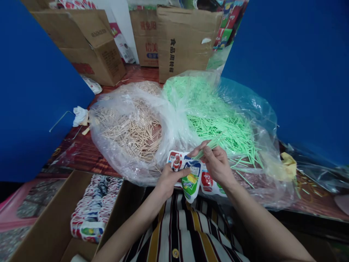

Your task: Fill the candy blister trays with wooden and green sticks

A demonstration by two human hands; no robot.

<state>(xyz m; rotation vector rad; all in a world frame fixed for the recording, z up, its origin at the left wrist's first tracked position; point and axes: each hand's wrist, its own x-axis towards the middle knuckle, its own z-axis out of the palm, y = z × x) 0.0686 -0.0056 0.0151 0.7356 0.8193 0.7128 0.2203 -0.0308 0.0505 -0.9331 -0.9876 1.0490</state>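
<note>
My left hand (168, 179) pinches a flat printed packet (192, 185) between thumb and fingers, in front of my body. The packet has a white border, a green Sprite picture with a lemon and a brown drink picture. My right hand (219, 163) grips a few thin green sticks (216, 141), their lower ends close to the packet's top edge. Whether those ends touch it, I cannot tell. Under my right hand lies another printed packet with a red Cola picture (207, 181). Just beyond is a clear plastic bag of loose green sticks (231, 129).
Left of the green sticks, a clear bag holds loose pale wooden sticks (143, 136). An open carton (68, 187) at lower left contains stacked printed packets (94, 207). Cardboard boxes (188, 43) stand at the back. Blue panels (297, 72) flank the table. A yellow cloth (288, 165) lies right.
</note>
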